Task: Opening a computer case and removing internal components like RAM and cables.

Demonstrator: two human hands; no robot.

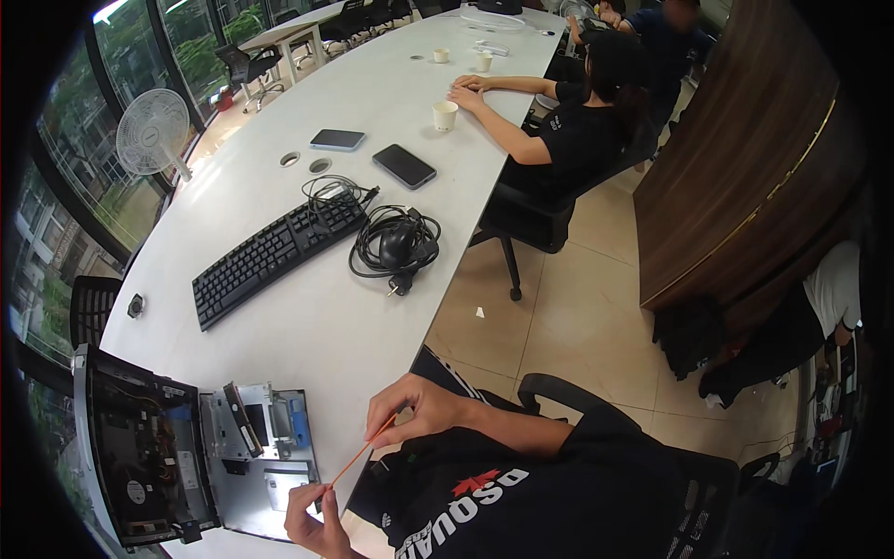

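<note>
A thin orange cable (358,456) stretches nearly straight between my hands, beside the table's near edge. My left hand (317,524) pinches its lower end between thumb and fingertips. My right hand (416,411) is closed around the upper end, where a dark bit shows by the fingers. Just left of my hands an opened desktop computer case (207,466) lies on the table. Its left half (140,452) stands tilted up and holds dark parts and wires. Metal brackets and a blue plastic piece (300,424) sit in the right half, with a long narrow board (244,419) across them.
Beyond the case, a black keyboard (279,253) and a coiled cable bundle with a mouse (399,244) rest on the white table (372,312). Two phones (404,166) and paper cups (445,116) lie farther off. A seated person (577,121) rests both arms on the table's right edge.
</note>
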